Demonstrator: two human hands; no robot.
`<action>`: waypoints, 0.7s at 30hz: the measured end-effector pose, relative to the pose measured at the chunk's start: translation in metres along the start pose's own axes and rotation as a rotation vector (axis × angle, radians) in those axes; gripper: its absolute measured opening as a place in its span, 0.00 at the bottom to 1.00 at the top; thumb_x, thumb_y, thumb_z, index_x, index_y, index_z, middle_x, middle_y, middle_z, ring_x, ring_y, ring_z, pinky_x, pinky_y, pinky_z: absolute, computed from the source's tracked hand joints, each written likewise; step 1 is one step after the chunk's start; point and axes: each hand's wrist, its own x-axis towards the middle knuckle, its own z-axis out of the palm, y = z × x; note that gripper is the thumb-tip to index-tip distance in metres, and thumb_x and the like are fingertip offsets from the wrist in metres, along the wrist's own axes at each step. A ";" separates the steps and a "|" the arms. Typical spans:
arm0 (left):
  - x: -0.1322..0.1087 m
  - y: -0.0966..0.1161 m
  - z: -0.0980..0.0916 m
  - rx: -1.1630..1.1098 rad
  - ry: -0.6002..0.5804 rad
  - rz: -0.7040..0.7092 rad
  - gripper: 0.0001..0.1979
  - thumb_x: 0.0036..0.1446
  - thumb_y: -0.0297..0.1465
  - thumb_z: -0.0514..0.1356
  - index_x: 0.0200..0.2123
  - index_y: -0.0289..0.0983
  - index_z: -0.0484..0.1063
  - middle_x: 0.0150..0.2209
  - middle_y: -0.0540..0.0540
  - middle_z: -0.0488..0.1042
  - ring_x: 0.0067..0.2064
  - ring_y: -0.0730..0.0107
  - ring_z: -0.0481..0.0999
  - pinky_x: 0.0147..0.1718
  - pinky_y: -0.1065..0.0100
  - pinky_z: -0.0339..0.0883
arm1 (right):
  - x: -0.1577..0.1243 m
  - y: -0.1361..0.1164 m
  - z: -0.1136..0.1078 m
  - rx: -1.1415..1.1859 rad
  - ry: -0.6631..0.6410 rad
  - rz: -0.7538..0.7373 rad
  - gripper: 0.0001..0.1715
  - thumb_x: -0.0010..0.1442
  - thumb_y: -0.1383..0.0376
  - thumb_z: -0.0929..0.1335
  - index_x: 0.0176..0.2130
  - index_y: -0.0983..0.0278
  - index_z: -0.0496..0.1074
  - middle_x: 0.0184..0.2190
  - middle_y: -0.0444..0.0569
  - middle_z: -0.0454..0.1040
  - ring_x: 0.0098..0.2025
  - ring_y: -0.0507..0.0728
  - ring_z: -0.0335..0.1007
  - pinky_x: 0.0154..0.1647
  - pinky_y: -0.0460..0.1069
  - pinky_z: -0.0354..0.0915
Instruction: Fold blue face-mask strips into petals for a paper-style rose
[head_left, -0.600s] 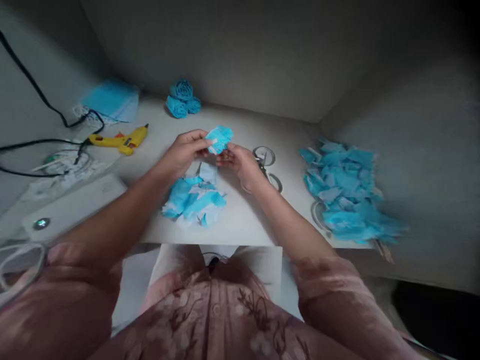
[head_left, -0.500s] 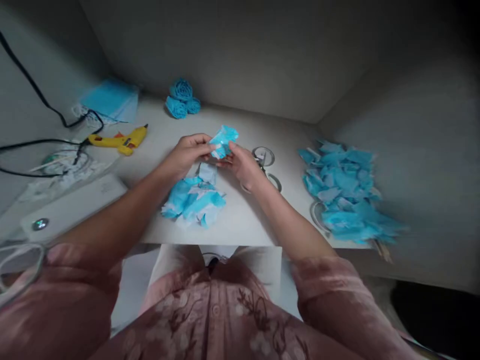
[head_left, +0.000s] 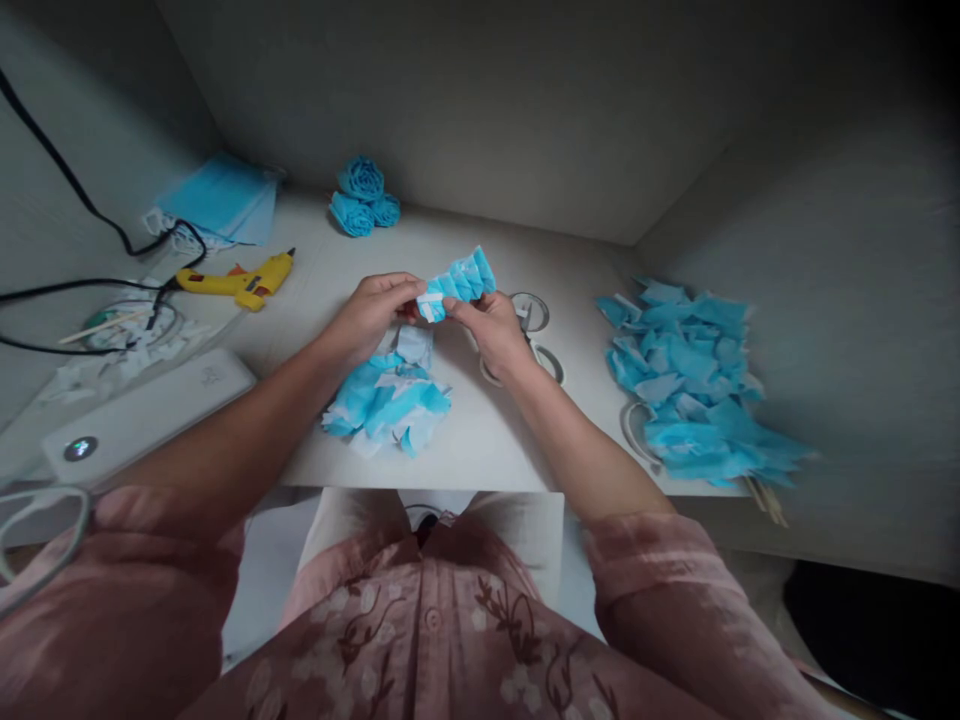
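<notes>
Between both hands, above the middle of the table, is a pleated strip of blue and white fabric (head_left: 466, 277). My left hand (head_left: 381, 305) pinches its left end, where a small white piece shows. My right hand (head_left: 491, 325) grips the strip from below and right, thumb in front, while the folded end fans upward. Some of the right fingers are hidden behind the strip. Below my left hand lies a small heap of blue and white fabric scraps (head_left: 390, 400). Scissors and tape rolls (head_left: 529, 312) lie partly behind my right hand.
Three blue fabric roses (head_left: 361, 180) stand at the back. On the left are blue face masks (head_left: 217, 200), a yellow glue gun (head_left: 251, 282) with a black cord, and a white power bank (head_left: 150, 410). A big pile of blue fabric pieces (head_left: 682, 370) lies right.
The fabric strip has turned and spread out toward the upper right, so its folds now show. My right thumb has shifted left along it.
</notes>
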 end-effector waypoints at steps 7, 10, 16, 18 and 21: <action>-0.003 0.009 0.003 0.412 0.388 0.358 0.07 0.57 0.27 0.62 0.26 0.39 0.73 0.24 0.52 0.70 0.29 0.72 0.66 0.33 0.68 0.62 | 0.004 0.008 -0.001 -0.081 0.094 -0.083 0.14 0.51 0.55 0.76 0.33 0.60 0.76 0.31 0.42 0.79 0.36 0.54 0.74 0.48 0.52 0.71; -0.009 0.011 0.007 0.722 0.309 0.506 0.08 0.55 0.27 0.65 0.24 0.39 0.73 0.25 0.51 0.71 0.31 0.70 0.68 0.40 0.64 0.64 | 0.003 0.010 -0.001 -0.139 0.114 -0.110 0.12 0.53 0.56 0.75 0.33 0.60 0.75 0.30 0.41 0.78 0.35 0.54 0.72 0.46 0.51 0.70; -0.009 0.001 0.007 0.897 0.257 0.430 0.02 0.55 0.29 0.66 0.31 0.39 0.80 0.26 0.51 0.75 0.32 0.67 0.73 0.42 0.62 0.63 | 0.001 0.009 0.002 -0.194 0.105 -0.162 0.14 0.54 0.54 0.74 0.35 0.60 0.73 0.33 0.43 0.78 0.37 0.55 0.72 0.47 0.51 0.70; -0.008 -0.001 0.005 0.885 0.254 0.396 0.03 0.55 0.30 0.66 0.33 0.38 0.81 0.26 0.50 0.75 0.32 0.67 0.73 0.40 0.63 0.64 | 0.001 0.009 0.002 -0.216 0.096 -0.197 0.14 0.55 0.54 0.74 0.37 0.60 0.74 0.34 0.43 0.79 0.38 0.55 0.73 0.47 0.52 0.71; -0.008 0.000 0.004 0.909 0.234 0.378 0.05 0.56 0.31 0.66 0.35 0.38 0.81 0.28 0.50 0.76 0.33 0.66 0.74 0.40 0.64 0.64 | 0.001 0.009 0.002 -0.265 0.097 -0.244 0.13 0.56 0.55 0.73 0.38 0.60 0.74 0.34 0.43 0.79 0.37 0.55 0.72 0.46 0.51 0.71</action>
